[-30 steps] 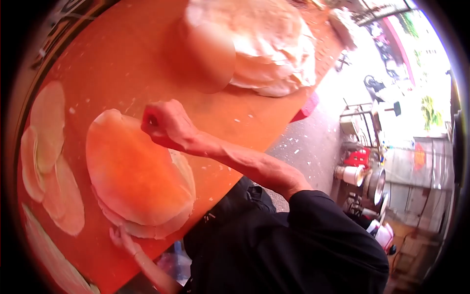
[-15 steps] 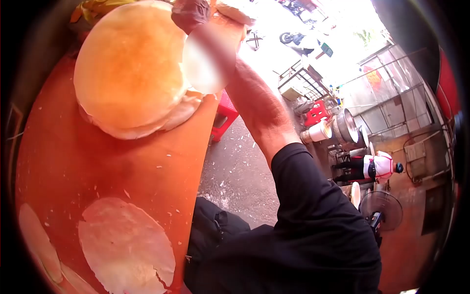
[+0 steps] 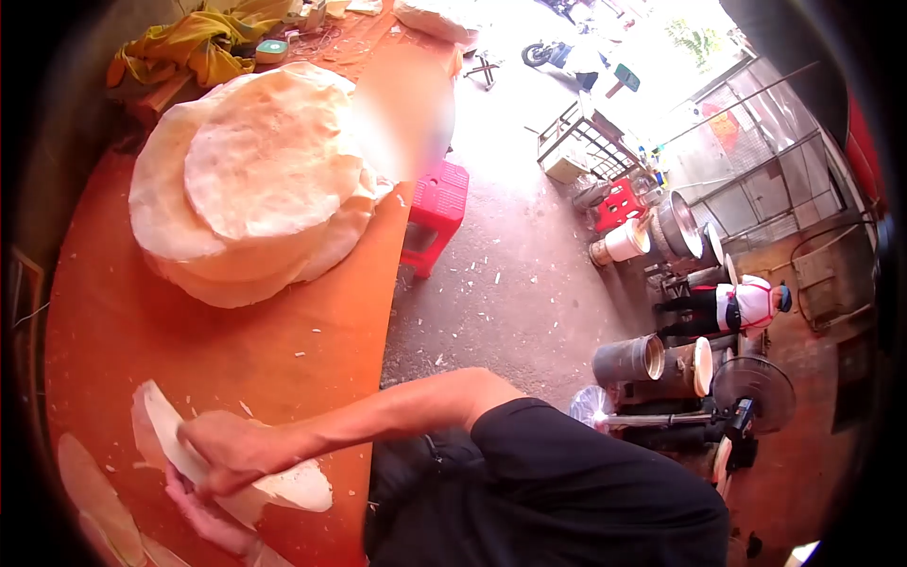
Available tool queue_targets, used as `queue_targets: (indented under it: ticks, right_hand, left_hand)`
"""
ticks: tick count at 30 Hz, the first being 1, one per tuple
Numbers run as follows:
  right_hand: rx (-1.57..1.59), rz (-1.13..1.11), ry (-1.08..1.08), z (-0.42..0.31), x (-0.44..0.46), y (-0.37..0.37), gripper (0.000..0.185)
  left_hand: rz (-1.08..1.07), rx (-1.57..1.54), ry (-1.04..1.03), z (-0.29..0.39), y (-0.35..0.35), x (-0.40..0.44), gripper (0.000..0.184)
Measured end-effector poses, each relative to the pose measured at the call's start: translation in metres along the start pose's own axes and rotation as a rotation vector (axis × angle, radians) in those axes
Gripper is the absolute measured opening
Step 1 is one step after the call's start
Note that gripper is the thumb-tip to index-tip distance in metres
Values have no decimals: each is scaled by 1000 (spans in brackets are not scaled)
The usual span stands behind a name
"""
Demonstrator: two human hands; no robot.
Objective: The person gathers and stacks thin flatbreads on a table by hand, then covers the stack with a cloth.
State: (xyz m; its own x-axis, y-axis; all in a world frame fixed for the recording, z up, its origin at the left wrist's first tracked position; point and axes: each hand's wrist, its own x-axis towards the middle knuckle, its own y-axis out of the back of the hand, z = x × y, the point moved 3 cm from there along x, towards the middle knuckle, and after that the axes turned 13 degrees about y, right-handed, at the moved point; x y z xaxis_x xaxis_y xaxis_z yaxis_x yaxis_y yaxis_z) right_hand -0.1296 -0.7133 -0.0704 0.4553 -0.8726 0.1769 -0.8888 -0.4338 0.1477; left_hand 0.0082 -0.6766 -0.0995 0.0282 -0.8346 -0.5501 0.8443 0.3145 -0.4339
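Observation:
A thin, round, pale flatbread [image 3: 293, 487] is bent upward off the near end of the orange-red table [image 3: 312, 350]. My right hand [image 3: 227, 452] is closed on its folded edge, knuckles up. Just below, my left hand [image 3: 210, 518] holds the same flatbread from the other side, its fingers partly covered by the right hand and the sheet. Farther up the table lies a tall pile of round flatbreads [image 3: 161, 222], with a smaller, uneven flatbread [image 3: 269, 156] on top. More flatbreads [image 3: 99, 501] lie at the lower left edge.
Yellow cloth [image 3: 194, 47] and small items lie at the table's far end. A red plastic stool [image 3: 439, 203] stands beside the table. Across the floor are metal drums [image 3: 628, 361], a fan [image 3: 753, 402], a large pot [image 3: 675, 227] and a person in white [image 3: 751, 302].
My right arm has come back from beyond the pile to the near flatbread, which is now lifted and bent. The pile's smooth top now shows a smaller, wrinkled flatbread. My left hand has come into view.

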Motion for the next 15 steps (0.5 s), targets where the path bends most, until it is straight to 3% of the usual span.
queue_targets:
  ticks: [2,4,5,6,8,9,10,12,15]
  right_hand:
    - [-73,226,-40,7,16,14,32]
    - [-21,384,-19,-10,32,39,29]
    - [-12,380,57,-23,41,56,25]
    - [1,373,132,-38,48,76,22]
    - [-37,515,170,-54,56,118,17]
    - [-94,410,274,-39,81,139,16]
    - [-164,580,335,-23,94,169,16]
    - [-272,579,351,-29,86,222,16]
    - [-512,522,393,-45,9,311,24]
  left_hand:
    - [-77,180,-184,11,-24,5,56]
    - [-85,528,-374,29,-49,13,60]
    - [-76,419,-365,35,-65,14,56]
    - [-1,509,-507,40,-87,12,54]
    - [-180,538,-658,59,-147,2,53]
    - [-274,567,-742,65,-162,8,53]
    - [-309,584,-842,71,-178,12,51]
    - [-274,622,-1044,79,-186,20,47]
    - [-333,583,-987,60,-160,40,41]
